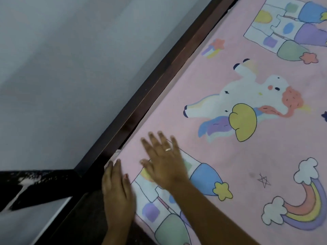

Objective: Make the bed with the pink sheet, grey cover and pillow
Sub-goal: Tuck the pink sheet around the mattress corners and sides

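Observation:
The pink sheet (203,82), printed with unicorns, castles and rainbows, lies spread over the mattress and fills the right side of the head view. My right hand (164,160), a ring on one finger, lies flat on the sheet near its left edge with fingers straight and spread. My left hand (117,193) rests with straight fingers along the sheet's edge where it meets the bed frame. The grey cover and the pillow are out of sight.
A dark wooden bed frame (155,85) runs diagonally along the sheet's left edge. Beyond it is a pale grey wall (62,68). A dark ledge or frame part (35,184) crosses the lower left.

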`<action>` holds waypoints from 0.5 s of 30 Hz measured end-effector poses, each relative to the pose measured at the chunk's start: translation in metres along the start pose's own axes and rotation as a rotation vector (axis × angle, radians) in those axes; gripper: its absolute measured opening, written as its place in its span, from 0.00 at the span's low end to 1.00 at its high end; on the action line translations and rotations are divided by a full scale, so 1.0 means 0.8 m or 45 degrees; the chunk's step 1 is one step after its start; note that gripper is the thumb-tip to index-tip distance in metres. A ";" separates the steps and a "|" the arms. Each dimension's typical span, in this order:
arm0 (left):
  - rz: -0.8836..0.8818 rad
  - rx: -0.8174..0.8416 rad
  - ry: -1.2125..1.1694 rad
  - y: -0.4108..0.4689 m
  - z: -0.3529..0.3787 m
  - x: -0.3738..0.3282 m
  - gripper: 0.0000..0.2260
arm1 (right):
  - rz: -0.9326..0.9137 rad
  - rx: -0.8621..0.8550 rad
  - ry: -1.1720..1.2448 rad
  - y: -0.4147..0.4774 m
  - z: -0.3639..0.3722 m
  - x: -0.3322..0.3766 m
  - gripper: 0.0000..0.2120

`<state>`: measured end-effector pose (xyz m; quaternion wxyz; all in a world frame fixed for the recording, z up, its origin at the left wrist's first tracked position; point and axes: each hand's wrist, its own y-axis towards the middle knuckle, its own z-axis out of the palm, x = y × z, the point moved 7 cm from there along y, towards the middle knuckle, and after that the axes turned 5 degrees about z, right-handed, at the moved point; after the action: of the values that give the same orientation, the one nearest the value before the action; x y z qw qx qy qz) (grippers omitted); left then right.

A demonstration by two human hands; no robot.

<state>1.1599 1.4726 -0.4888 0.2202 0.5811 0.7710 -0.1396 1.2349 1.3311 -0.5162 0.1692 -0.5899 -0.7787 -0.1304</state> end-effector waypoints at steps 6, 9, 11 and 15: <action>-0.689 -0.133 -0.574 -0.103 0.020 0.026 0.22 | -0.462 0.169 0.037 -0.059 -0.017 0.047 0.25; -0.862 -0.126 -0.839 -0.129 0.039 0.003 0.21 | -0.009 0.071 -0.125 -0.074 -0.038 -0.083 0.27; -0.926 -0.162 -0.956 -0.139 0.048 -0.007 0.21 | 0.083 0.068 -0.217 -0.096 -0.044 -0.140 0.28; -1.062 -0.149 -1.197 -0.175 0.078 -0.011 0.23 | 0.119 0.042 -0.191 -0.135 -0.021 -0.085 0.27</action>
<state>1.0391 1.3961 -0.5439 0.4940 0.0953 0.7598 -0.4118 1.1492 1.2361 -0.5298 0.1260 -0.6307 -0.7630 -0.0649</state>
